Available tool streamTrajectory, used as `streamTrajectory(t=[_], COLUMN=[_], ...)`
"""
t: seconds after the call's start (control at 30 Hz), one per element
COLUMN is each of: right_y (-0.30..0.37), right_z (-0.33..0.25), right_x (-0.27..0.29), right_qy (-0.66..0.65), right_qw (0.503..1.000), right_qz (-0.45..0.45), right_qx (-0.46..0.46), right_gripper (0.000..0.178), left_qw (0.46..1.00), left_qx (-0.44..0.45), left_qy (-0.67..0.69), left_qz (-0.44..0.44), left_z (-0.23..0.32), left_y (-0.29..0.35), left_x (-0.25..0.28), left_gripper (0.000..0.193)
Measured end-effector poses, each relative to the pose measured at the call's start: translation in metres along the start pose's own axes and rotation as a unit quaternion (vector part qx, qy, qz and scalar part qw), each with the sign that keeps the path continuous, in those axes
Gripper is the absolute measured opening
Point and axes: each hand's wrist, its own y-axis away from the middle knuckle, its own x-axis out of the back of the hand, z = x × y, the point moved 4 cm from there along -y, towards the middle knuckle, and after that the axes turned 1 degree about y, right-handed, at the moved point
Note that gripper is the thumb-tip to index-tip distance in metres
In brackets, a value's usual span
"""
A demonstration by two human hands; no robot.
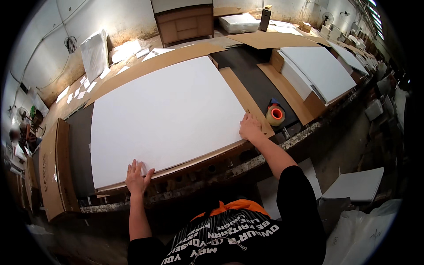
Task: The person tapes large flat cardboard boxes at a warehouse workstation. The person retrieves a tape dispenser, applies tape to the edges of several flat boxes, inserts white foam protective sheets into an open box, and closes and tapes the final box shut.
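A large white panel (163, 119) lies flat before me on an opened cardboard sheet (232, 86) on the dark worktable. My left hand (138, 177) rests at the panel's near edge, left of its middle, fingers spread and thumb apart. A small whitish piece shows between that thumb and the fingers; its kind is unclear. At the panel's right edge, close to the near right corner, my right hand (251, 127) is curled with its fingers together over the edge. The fingers partly hide what they grip there.
Right of the panel, a tape roll (275, 115) in a dispenser stands on the dark table surface (238, 62). Beyond it lies a carton with white panels (318, 70). A folded brown carton (55, 168) stands at the left. White boards (355, 184) lie low at the right.
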Motion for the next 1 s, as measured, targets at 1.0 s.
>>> streamTrajectory(t=[1.0], right_y=[0.033], right_z=[-0.067], right_x=[-0.015], right_qy=[0.061], right_qw=[0.895], right_qz=[0.043], right_qx=[0.440], right_gripper=[0.088], left_qw=[0.942], left_qx=[-0.229], left_qy=[0.020], left_qz=[-0.245], left_z=[-0.122], left_y=[-0.032], left_x=[0.002], left_gripper=[0.122])
